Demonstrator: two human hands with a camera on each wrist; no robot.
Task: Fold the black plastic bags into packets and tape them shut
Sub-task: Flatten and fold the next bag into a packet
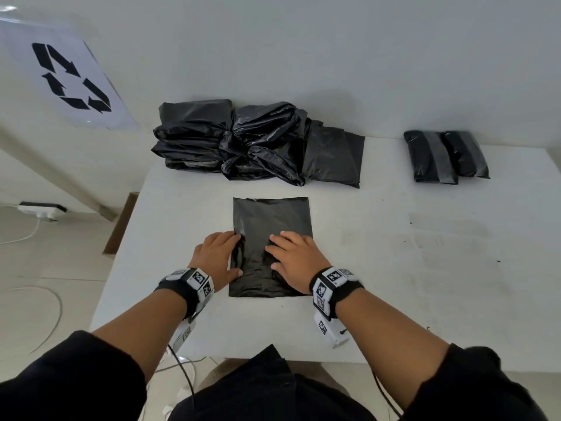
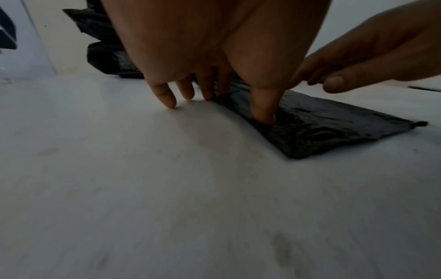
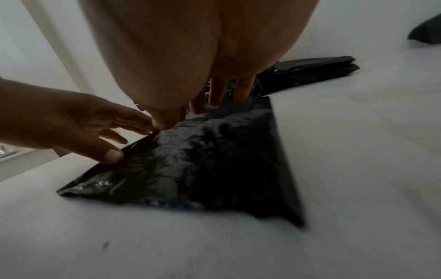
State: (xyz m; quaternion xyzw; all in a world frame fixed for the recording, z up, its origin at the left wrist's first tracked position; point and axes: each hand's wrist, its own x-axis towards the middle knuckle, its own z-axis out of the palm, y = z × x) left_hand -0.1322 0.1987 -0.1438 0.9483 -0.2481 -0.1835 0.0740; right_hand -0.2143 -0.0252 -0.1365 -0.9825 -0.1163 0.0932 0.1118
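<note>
A flat folded black bag (image 1: 271,238) lies on the white desk (image 1: 394,268) in front of the person; the left hand (image 1: 217,258) presses its left edge with spread fingers; the right hand (image 1: 296,262) lies flat on it, fingers straight; a pile of bags (image 1: 243,144) and two taped packets (image 1: 444,156) sit behind.

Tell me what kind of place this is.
Probably a plain packing or sorting workroom: a bare white table, a recycling-symbol sheet on the wall, a heap of black plastic bags and two taped packets.

Glossy black bag (image 1: 271,226) on white table (image 1: 394,268) (grey-taped black packets (image 1: 444,156) behind)
</note>
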